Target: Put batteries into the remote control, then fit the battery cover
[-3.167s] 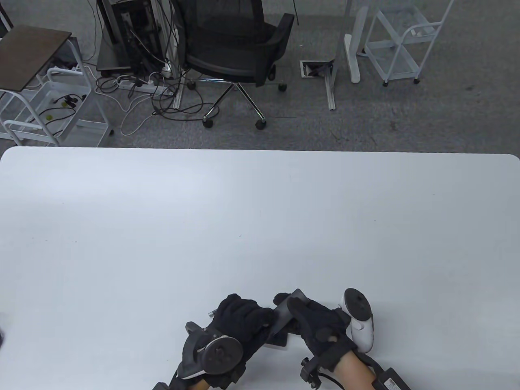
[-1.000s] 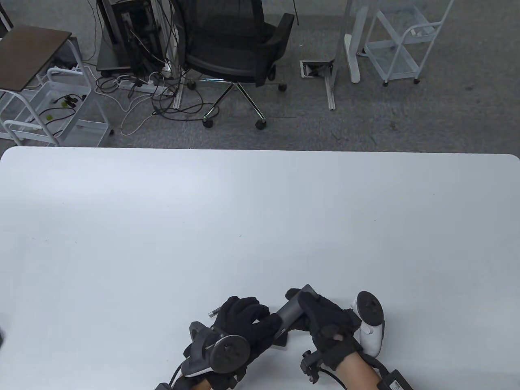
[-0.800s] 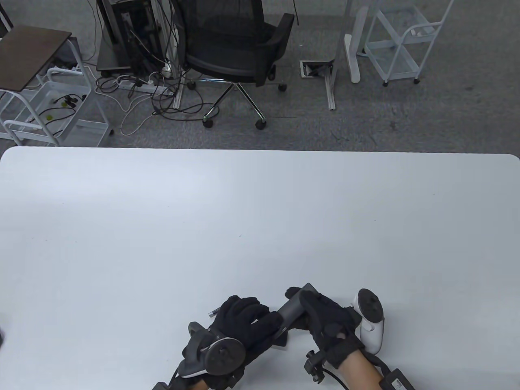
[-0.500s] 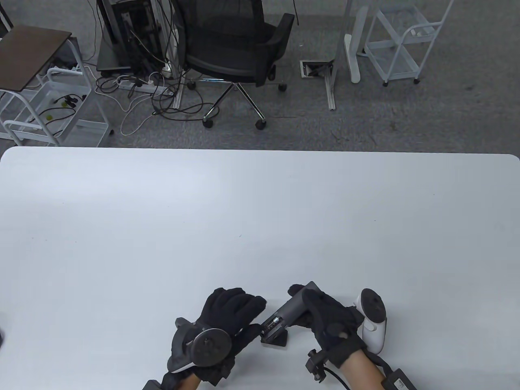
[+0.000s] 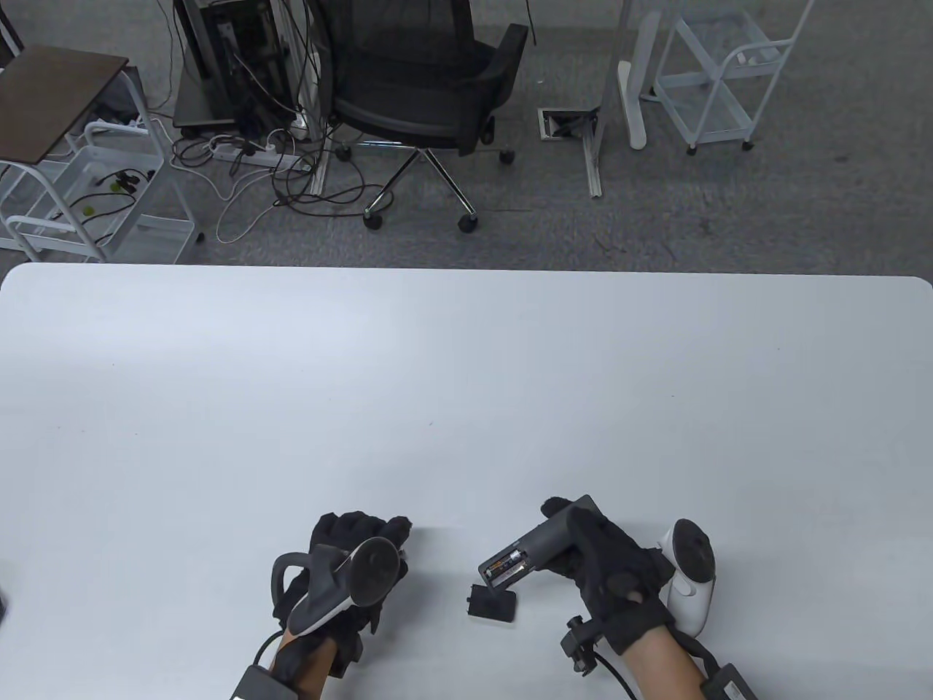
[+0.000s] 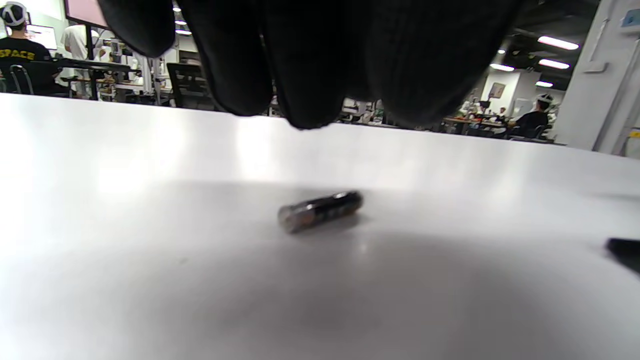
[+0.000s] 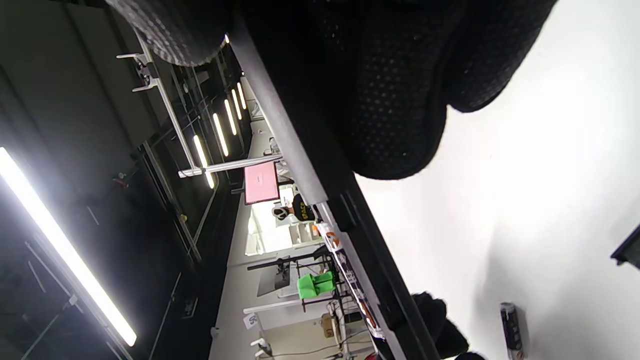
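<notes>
My right hand [image 5: 599, 558] grips the grey remote control [image 5: 543, 541], tilted with its open battery compartment [image 5: 505, 567] facing up-left; one battery lies in it. The remote's edge also shows in the right wrist view [image 7: 300, 165]. The dark battery cover [image 5: 492, 604] lies flat on the table just below the remote's end. My left hand [image 5: 357, 531] is apart from the remote, fingers spread. It hides a loose battery from the table view. In the left wrist view that battery [image 6: 320, 210] lies on the table under my fingertips [image 6: 305, 100], untouched. It also shows in the right wrist view [image 7: 511, 322].
The white table [image 5: 466, 379] stretches far ahead of both hands. An office chair [image 5: 423, 80], cables and white carts [image 5: 718, 80] stand on the floor beyond its far edge. The cover's corner shows at the right edge of the left wrist view [image 6: 625, 250].
My left hand has let go of the remote and moved left over the loose battery. The compartment with one battery and the cover came into view. My right hand moved the remote slightly right.
</notes>
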